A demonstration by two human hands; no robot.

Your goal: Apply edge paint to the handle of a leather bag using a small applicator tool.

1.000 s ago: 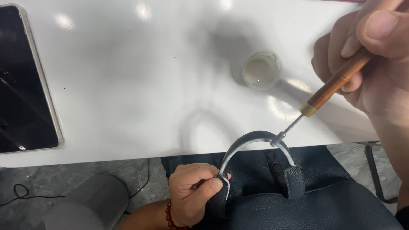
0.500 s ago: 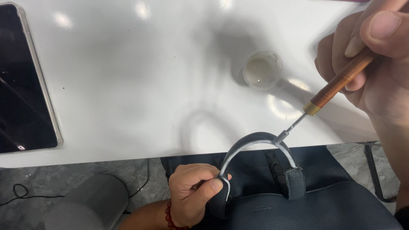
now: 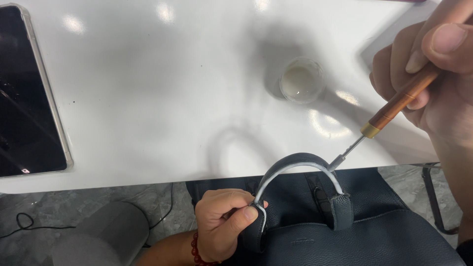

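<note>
While your left hand (image 3: 224,224) pinches the dark bag's handle (image 3: 295,165) below the white table (image 3: 172,98) edge, your right hand (image 3: 433,79) — fingers closed on a wooden-handled tool (image 3: 394,106) — touches its tip to the handle's pale edge.

Phone (image 3: 27,93) cut by left edge; right hand (image 3: 433,74) cropped at right; bag (image 3: 354,231) runs off bottom.

Bright overhead light fell on the glossy white counter (image 3: 148,98), leaving round glare spots along its far edge and soft grey shadows. The nearest fingers (image 3: 443,42) were slightly soft.
</note>
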